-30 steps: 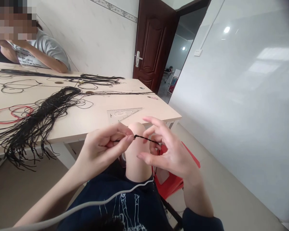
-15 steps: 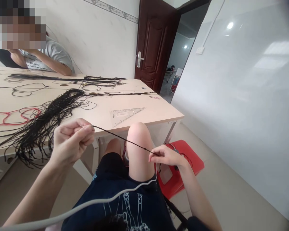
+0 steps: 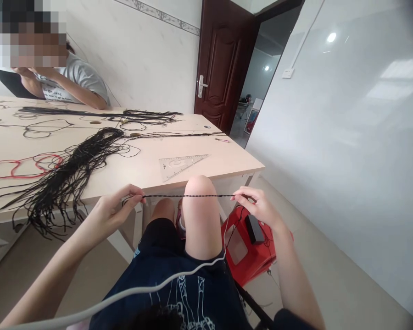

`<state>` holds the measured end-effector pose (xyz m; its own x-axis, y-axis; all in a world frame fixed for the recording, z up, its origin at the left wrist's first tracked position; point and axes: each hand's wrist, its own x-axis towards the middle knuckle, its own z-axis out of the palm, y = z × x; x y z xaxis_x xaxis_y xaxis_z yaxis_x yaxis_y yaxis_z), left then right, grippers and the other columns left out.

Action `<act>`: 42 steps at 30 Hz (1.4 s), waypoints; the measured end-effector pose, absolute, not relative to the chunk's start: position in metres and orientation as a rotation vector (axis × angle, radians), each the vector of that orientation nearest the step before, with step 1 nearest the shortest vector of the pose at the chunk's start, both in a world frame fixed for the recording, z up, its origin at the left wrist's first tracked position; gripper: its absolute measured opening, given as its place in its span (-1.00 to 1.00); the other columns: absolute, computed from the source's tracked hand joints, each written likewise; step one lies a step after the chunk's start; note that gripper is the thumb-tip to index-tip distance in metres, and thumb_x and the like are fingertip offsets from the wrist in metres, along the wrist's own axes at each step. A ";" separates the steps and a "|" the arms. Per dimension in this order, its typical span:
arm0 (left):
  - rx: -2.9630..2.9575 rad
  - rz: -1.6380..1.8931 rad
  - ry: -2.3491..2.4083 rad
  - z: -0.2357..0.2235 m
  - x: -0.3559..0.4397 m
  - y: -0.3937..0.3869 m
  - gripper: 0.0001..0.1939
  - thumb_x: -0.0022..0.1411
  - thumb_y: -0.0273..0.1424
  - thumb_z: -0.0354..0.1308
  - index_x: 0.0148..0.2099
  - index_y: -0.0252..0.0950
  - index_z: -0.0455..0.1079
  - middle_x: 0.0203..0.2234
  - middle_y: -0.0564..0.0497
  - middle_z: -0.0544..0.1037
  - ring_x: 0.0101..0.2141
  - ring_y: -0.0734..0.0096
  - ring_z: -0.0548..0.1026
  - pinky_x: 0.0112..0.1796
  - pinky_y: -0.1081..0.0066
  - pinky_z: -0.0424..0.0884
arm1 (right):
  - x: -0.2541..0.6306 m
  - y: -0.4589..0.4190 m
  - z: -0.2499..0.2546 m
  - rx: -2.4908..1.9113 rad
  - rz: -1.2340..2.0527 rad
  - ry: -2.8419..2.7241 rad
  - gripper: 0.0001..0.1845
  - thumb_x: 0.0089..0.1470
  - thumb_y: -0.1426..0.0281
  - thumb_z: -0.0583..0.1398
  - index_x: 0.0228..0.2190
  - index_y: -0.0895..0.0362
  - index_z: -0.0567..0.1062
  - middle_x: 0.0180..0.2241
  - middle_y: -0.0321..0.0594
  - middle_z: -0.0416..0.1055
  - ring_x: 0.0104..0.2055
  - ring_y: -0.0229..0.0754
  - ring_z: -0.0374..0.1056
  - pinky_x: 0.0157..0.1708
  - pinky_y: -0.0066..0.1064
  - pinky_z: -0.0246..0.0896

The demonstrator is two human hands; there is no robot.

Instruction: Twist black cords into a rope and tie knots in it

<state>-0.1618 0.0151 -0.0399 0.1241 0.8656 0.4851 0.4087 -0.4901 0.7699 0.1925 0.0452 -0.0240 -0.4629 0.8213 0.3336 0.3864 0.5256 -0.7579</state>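
A thin black braided cord [image 3: 187,195] runs straight and level across the space above my knee, near the table's front edge. My left hand [image 3: 119,208] pinches one end between thumb and fingers, and a short loop of cord shows behind the fingertips. At the other end my right hand [image 3: 256,204] grips the cord between thumb and forefinger. A small knot-like bump sits on the cord close to the right fingers. Below the right hand a loose dark strand hangs toward the red stool.
A bundle of black cords [image 3: 79,160] lies on the table [image 3: 147,169], beside red cord [image 3: 30,167], a clear set square [image 3: 182,166] and a pink pen-like item [image 3: 222,140]. A red stool [image 3: 241,266] holds a black box [image 3: 254,229]. A white cable [image 3: 134,289] crosses my lap. Another person [image 3: 79,82] sits opposite.
My right hand has risen and moved right, and my left hand has dropped slightly. The cord has gone from slanting down to the right to level. The black box on the stool is now uncovered.
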 end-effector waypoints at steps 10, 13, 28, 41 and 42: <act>2.000 1.259 1.612 -0.057 -0.149 -0.004 -0.85 0.18 -0.30 -0.04 -0.33 -0.26 0.25 -0.62 0.16 0.29 -0.59 0.58 0.22 -0.55 0.59 0.14 | 0.182 0.066 -0.047 -0.928 0.904 -2.018 -0.77 0.12 0.25 0.04 -0.39 0.14 0.39 -0.44 -0.25 0.34 -0.47 -0.31 0.29 -0.38 -0.42 0.26; 1.994 1.263 1.644 -0.060 -0.150 -0.005 -0.82 0.16 -0.26 -0.02 -0.33 -0.27 0.26 -0.59 0.14 0.31 -0.58 0.58 0.22 -0.55 0.59 0.15 | 0.177 0.070 -0.052 -0.923 0.903 -2.021 -0.77 0.12 0.25 0.04 -0.38 0.14 0.39 -0.42 -0.24 0.36 -0.48 -0.31 0.30 -0.37 -0.40 0.28; 1.946 1.266 1.664 -0.075 -0.168 0.001 -0.80 0.12 -0.28 0.02 -0.31 -0.34 0.29 -0.48 0.04 0.39 -0.44 0.51 0.32 -0.42 0.59 0.28 | 0.157 0.074 -0.063 -0.922 0.684 -2.142 -0.80 0.12 0.37 0.05 -0.41 0.14 0.45 -0.39 -0.22 0.35 -0.36 -0.25 0.26 -0.31 -0.38 0.18; 1.900 1.505 1.629 -0.064 -0.170 -0.013 -0.86 0.11 -0.31 0.04 -0.35 -0.30 0.27 -0.54 0.11 0.28 -0.51 0.58 0.23 -0.52 0.60 0.17 | 0.147 0.063 -0.061 -0.815 0.607 -2.001 -0.84 0.10 0.32 0.10 -0.38 0.09 0.47 -0.41 -0.23 0.30 -0.40 -0.26 0.24 -0.41 -0.39 0.21; 1.902 1.511 1.626 -0.064 -0.170 -0.013 -0.86 0.11 -0.31 0.05 -0.35 -0.29 0.27 -0.54 0.11 0.28 -0.51 0.58 0.23 -0.52 0.60 0.18 | 0.147 0.062 -0.061 -0.803 0.606 -1.985 -0.86 0.09 0.34 0.12 -0.38 0.08 0.47 -0.39 -0.23 0.30 -0.39 -0.25 0.24 -0.40 -0.39 0.22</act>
